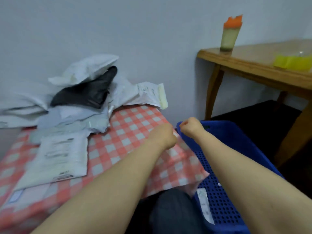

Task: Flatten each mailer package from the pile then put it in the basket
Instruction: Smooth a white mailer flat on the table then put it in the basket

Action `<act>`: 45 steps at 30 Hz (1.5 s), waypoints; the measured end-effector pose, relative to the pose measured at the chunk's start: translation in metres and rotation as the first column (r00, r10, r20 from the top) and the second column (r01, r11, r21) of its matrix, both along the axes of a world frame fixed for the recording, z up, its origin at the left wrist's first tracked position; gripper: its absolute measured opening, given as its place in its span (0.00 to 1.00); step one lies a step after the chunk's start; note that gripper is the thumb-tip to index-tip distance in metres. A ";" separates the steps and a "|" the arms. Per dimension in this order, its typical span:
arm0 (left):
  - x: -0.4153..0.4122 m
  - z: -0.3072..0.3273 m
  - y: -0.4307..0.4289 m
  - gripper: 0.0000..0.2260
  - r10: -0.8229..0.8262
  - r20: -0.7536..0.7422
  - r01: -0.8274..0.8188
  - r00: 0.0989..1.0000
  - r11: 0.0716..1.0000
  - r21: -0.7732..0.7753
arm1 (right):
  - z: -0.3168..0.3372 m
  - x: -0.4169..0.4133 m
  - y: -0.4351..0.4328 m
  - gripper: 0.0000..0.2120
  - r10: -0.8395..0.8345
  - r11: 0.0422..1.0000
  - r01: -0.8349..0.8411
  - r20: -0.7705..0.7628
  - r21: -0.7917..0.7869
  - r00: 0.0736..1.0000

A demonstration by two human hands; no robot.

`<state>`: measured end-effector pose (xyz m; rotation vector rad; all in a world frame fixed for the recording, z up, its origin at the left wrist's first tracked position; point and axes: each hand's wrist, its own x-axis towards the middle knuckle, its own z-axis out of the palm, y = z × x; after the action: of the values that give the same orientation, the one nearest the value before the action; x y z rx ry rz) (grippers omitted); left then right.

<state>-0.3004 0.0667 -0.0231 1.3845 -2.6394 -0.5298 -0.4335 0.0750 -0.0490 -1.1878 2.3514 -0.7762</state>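
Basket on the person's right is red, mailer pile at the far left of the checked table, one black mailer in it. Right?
Not quite: the basket is blue, not red, as the head view shows. The rest holds: it sits on the person's right, the mailer pile lies at the far left of the checked table, with one black mailer in it.

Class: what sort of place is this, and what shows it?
Probably a room in a home: a checked tablecloth, a wooden table holding a bottle, and a blue basket.
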 end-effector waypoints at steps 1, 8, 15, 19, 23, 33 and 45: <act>0.019 0.002 -0.006 0.15 0.040 -0.007 -0.040 0.999 0.999 -0.002 | 0.005 0.019 -0.009 0.13 0.052 0.999 -0.052 0.005 -0.007 0.999; 0.135 -0.002 -0.038 0.17 0.281 -0.014 -0.281 0.960 0.960 -0.011 | 0.008 0.140 -0.058 0.13 0.361 0.930 -0.358 0.028 -0.080 0.932; 0.241 -0.016 -0.066 0.15 0.559 -0.063 -0.562 0.827 0.825 -0.062 | -0.002 0.226 -0.081 0.09 0.513 0.858 -0.505 0.100 -0.092 0.853; 0.296 -0.023 -0.079 0.20 0.728 -0.121 -0.733 0.674 0.680 0.007 | -0.008 0.263 -0.090 0.12 0.520 0.854 -0.508 0.156 -0.110 0.840; 0.322 -0.027 -0.082 0.20 0.798 -0.154 -0.773 0.582 0.602 0.201 | -0.006 0.291 -0.093 0.15 0.553 0.833 -0.529 0.222 -0.163 0.803; 0.306 -0.011 -0.074 0.16 0.798 -0.537 -0.459 0.273 0.599 0.656 | 0.010 0.255 -0.082 0.26 0.371 0.926 -0.336 0.583 -0.172 0.723; 0.258 0.030 -0.076 0.15 0.604 -0.430 -0.351 0.671 0.769 0.534 | 0.033 0.188 -0.057 0.23 0.445 0.893 -0.410 0.497 -0.185 0.745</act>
<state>-0.0420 -0.0094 0.0067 1.6156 -1.6151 -1.2419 -0.2454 0.0183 -0.0165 -1.2740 1.5340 -0.8770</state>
